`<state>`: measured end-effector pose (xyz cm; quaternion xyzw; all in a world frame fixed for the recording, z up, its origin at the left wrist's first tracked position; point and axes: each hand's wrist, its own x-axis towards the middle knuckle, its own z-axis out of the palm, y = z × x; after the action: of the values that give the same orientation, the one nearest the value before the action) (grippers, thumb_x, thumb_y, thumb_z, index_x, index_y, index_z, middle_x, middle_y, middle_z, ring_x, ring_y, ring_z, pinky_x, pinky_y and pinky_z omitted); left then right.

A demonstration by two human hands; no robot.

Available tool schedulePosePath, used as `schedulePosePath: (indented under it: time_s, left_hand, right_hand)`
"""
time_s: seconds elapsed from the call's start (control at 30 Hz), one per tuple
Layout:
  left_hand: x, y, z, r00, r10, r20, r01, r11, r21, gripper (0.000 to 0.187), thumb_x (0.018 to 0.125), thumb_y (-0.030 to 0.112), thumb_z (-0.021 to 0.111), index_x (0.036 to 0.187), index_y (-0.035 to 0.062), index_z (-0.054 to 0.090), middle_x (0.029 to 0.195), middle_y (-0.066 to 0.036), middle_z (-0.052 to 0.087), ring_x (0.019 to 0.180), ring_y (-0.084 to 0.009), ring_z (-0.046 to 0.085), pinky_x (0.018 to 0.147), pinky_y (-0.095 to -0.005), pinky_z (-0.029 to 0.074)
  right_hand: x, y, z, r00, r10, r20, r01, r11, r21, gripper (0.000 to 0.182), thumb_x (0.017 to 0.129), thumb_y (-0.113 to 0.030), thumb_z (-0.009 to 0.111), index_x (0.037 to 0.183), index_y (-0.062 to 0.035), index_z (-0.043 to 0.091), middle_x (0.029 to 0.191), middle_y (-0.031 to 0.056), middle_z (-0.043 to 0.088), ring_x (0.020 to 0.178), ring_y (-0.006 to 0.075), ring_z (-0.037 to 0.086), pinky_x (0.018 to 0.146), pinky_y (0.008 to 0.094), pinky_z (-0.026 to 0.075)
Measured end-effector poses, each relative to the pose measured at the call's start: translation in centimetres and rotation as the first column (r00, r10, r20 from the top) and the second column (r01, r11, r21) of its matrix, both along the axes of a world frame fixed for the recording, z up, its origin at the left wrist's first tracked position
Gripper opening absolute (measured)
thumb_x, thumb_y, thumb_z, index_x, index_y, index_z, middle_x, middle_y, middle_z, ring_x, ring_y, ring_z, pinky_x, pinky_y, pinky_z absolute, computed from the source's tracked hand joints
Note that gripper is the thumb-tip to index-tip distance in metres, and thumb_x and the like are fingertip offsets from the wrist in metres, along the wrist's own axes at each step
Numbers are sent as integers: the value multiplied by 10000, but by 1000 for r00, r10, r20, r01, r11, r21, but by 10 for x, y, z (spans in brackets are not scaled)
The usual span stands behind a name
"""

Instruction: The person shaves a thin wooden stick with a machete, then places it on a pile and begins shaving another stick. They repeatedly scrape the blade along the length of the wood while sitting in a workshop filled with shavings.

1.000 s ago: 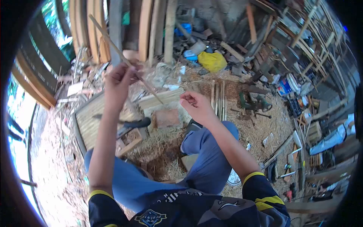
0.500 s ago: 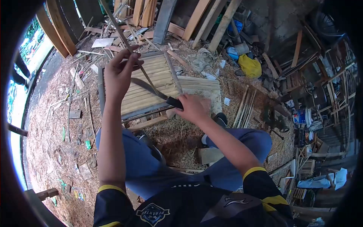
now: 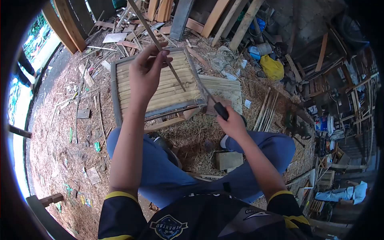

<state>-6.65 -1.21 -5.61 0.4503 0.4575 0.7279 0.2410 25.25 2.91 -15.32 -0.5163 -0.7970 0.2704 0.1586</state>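
A long thin bamboo strip (image 3: pixel 146 25) is pinched between the fingers of my left hand (image 3: pixel 147 76). Its lower end slants down over a low table topped with bamboo slats (image 3: pixel 160 94) in a dark frame. My right hand (image 3: pixel 233 123) is wrapped round the black handle of a knife (image 3: pixel 221 111). The knife's blade points up and left past the table's right corner, apart from the strip. Beyond that corner lies a bundle of thin bamboo strips (image 3: pixel 222 85) on the ground.
Shavings cover the ground (image 3: pixel 56 132). Planks (image 3: pixel 216 18) lean at the back, near a yellow bag (image 3: pixel 272 68). Several loose strips (image 3: pixel 263 114) lie to the right, before piled scrap wood. A wooden block (image 3: pixel 229 161) sits between my feet. At far left, a person's leg (image 3: pixel 26 66) shows.
My right hand has moved right and slightly down with the knife, so the blade is away from the strip. The left hand still holds the strip, and the view has shifted slightly.
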Motion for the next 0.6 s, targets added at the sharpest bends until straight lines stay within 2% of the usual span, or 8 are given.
schedulePosePath:
  time_s: [0.03,0.07,0.17,0.27,0.33,0.43,0.6]
  left_hand:
    - [7,4,-6,1000,-9,-8,9,1000,9,252,1026,24,602,1264,-42,650,1047,-107,712,943,-172,731,821,-293,621]
    - [16,7,-15,999,-21,36,22,1000,-9,233,1026,17,597,1244,-46,651,1043,-102,712,941,-166,730,822,-289,617]
    - [42,21,-43,999,-34,36,34,999,0,211,1027,18,596,1219,-48,654,1032,-96,713,936,-159,730,820,-283,613]
    - [59,28,-58,994,-55,-99,49,997,-64,177,1041,23,569,1184,-57,635,1079,-105,703,1003,-190,725,879,-310,608]
    - [68,31,-63,979,-67,-195,46,993,-106,182,1049,26,556,1197,-58,622,1094,-107,699,1035,-194,723,896,-317,607]
    - [88,32,-63,991,-72,-113,68,997,-36,163,1018,21,611,1156,-40,675,1023,-77,704,922,-129,716,808,-271,580]
    - [99,33,-57,985,-50,-165,38,996,-78,171,1018,18,609,1164,-38,678,1028,-73,692,908,-122,707,813,-265,577]
  right_hand:
    - [9,-4,2,995,-82,-51,78,994,-77,343,878,-302,690,1030,-15,579,788,217,661,759,431,677,661,501,500]
    - [17,-9,2,984,-119,-136,109,991,-84,312,896,-294,685,1011,-24,579,714,162,631,672,351,669,613,451,483]
    - [31,-19,-2,914,-271,-302,197,947,-253,229,939,-196,668,1075,-26,597,688,24,564,515,130,549,484,322,420]
    - [36,-18,-8,841,-347,-416,207,916,-345,186,954,-179,659,1063,-43,596,672,-26,516,505,75,500,465,274,398]
    - [40,-16,-11,816,-351,-460,183,911,-370,194,953,-185,663,1066,-44,592,675,-23,519,506,78,504,465,273,412]
    - [42,-19,-14,771,-373,-516,171,902,-396,204,954,-193,667,1069,-45,587,679,-23,520,504,80,502,463,275,416]
    - [51,-21,-18,774,-395,-494,172,884,-435,215,958,-201,669,1073,-45,577,683,-17,520,506,82,504,462,279,416]
